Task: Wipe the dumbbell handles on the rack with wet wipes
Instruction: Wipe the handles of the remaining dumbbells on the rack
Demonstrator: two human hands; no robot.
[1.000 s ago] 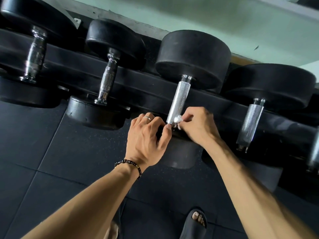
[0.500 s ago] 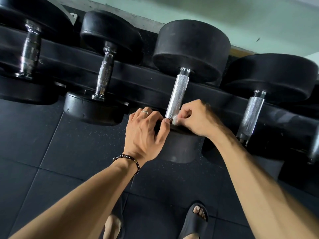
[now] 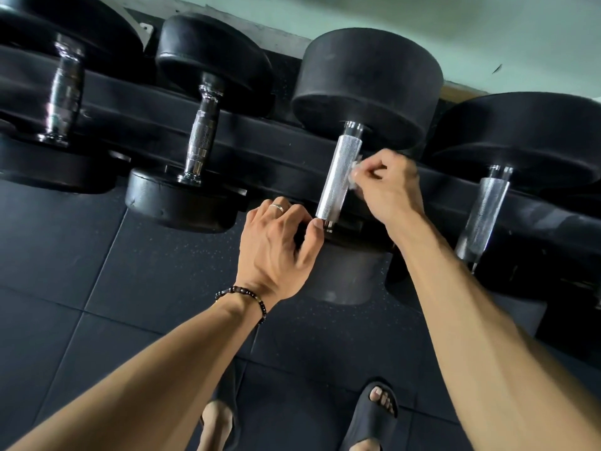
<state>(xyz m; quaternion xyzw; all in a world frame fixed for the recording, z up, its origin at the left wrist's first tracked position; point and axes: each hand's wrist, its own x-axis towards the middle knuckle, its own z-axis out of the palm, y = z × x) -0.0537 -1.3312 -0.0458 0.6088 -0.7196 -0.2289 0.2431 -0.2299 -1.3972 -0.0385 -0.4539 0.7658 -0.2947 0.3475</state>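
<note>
A black dumbbell with a knurled silver handle lies across the black rack in the middle of the head view. My right hand pinches a small crumpled white wet wipe against the right side of that handle, about halfway up. My left hand rests on the near black head of the same dumbbell, fingers curled over its top edge, thumb tip by the handle's lower end.
Other dumbbells sit on the rack: two to the left with chrome handles, one to the right. Dark rubber floor tiles lie below. My feet in black sandals stand near the rack. A pale green wall is behind.
My right hand with the wipe has slid up the handle from its lower end to about the middle. My left hand stays on the near dumbbell head.
</note>
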